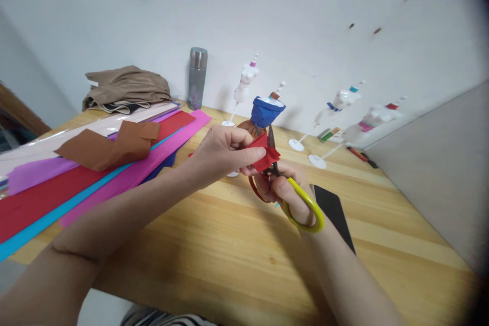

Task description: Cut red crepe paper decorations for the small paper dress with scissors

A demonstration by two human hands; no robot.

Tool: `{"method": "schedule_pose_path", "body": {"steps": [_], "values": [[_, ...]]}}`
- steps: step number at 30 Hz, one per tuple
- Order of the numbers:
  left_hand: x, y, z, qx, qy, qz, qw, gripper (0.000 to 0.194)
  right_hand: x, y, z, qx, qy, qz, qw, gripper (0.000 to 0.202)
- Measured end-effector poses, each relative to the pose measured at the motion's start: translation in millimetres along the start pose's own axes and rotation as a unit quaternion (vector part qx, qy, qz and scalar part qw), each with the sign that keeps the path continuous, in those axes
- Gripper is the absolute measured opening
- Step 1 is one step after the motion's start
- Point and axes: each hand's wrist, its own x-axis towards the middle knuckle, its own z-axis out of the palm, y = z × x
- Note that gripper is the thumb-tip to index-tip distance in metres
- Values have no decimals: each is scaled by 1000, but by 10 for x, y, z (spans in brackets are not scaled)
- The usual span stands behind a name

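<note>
Between thumb and fingers, my left hand (225, 150) pinches a small folded piece of red paper (263, 155); whether it is crepe paper or thin cloth is hard to tell. My right hand (288, 191) is closed round scissors (305, 204) with one yellow handle loop and one red loop. The dark blades point up and are parted, with the red piece at them. Just behind my hands stands a small white mannequin wearing a blue top (267, 111) and something brown below it, partly hidden by my left hand.
Other small mannequins (246, 79) stand on white bases along the wall. Coloured sheets (160, 147), a brown piece (114, 145) and folded tan cloth (128, 84) lie at left. A grey flask (197, 79) stands behind. A dark flat phone-like object (334, 214) lies right on the wooden table (214, 249).
</note>
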Motion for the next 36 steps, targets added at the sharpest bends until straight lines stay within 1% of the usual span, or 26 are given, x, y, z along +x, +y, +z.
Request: {"method": "schedule_pose_path", "body": {"steps": [3,9,13,18,22,28,36], "values": [[1,-1,0,4,0,1,1000,30,0,3,9,8,0,-6,1000,50],[-4,23,15,-1,1,-5,1000,31,2,29,6,20,-9,-22,1000,45],[-2,34,22,9,2,-4,1000,35,-4,39,-9,17,-19,-34,999,46],[-1,25,28,23,1,-6,1000,34,-4,18,-4,12,-15,-26,999,46],[-5,26,28,14,0,-8,1000,33,8,23,-3,14,-20,-36,999,48],[-7,54,15,-2,-1,-15,1000,33,3,25,-6,10,-8,-21,1000,52],[5,47,12,-14,-6,-12,1000,30,-4,17,4,18,-6,-26,999,45]]}}
